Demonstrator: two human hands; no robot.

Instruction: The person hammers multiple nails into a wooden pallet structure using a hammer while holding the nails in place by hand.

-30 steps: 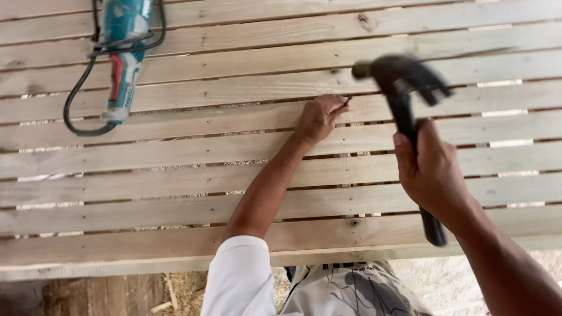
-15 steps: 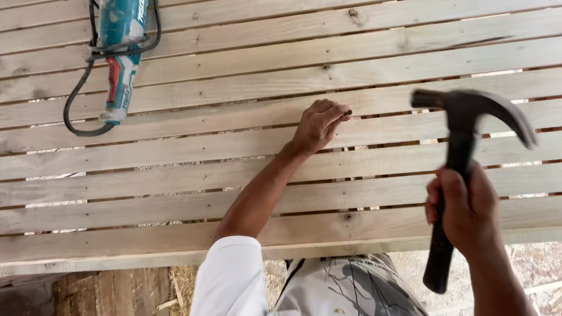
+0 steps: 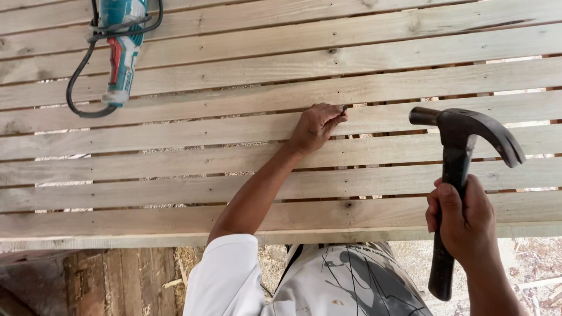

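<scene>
My left hand (image 3: 315,126) rests on a wooden slat (image 3: 175,131) of the slatted surface and pinches a small dark nail (image 3: 344,108) upright between thumb and fingers. My right hand (image 3: 463,219) grips the dark handle of a claw hammer (image 3: 462,146). The hammer is held up to the right of the nail, its black head level with the nail and its striking face pointing left toward it, apart from the wood.
A teal and red power tool (image 3: 122,47) with a looped black cord (image 3: 79,88) lies on the slats at the upper left. The front edge of the slatted surface (image 3: 117,240) runs across the frame; dirt ground and old planks (image 3: 117,281) show below it.
The hammer swung away from the nail to the right and down, then stayed raised at the right. My left hand kept its place on the slat with the nail.
</scene>
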